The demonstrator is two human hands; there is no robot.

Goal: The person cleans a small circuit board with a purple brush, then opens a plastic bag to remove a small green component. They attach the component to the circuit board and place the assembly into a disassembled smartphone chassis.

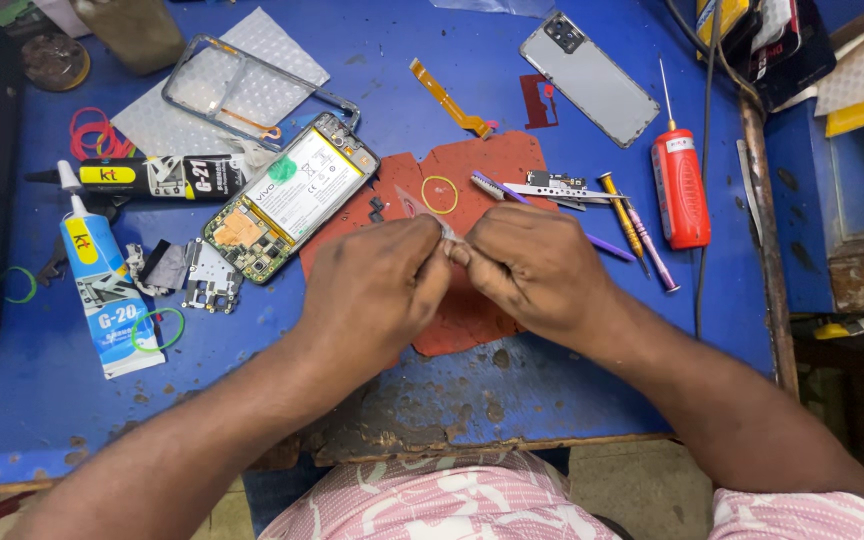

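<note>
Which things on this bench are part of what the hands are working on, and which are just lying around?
In hand:
left hand
right hand
small thin piece pinched between them
red mat underneath

Lying about:
opened phone
glue tubes
red screwdriver
back cover
rubber bands

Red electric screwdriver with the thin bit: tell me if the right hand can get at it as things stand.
Probably yes. The red electric screwdriver lies in the open on the blue table, to the right of the right hand, though that hand is pinching a small part with the left hand.
</note>
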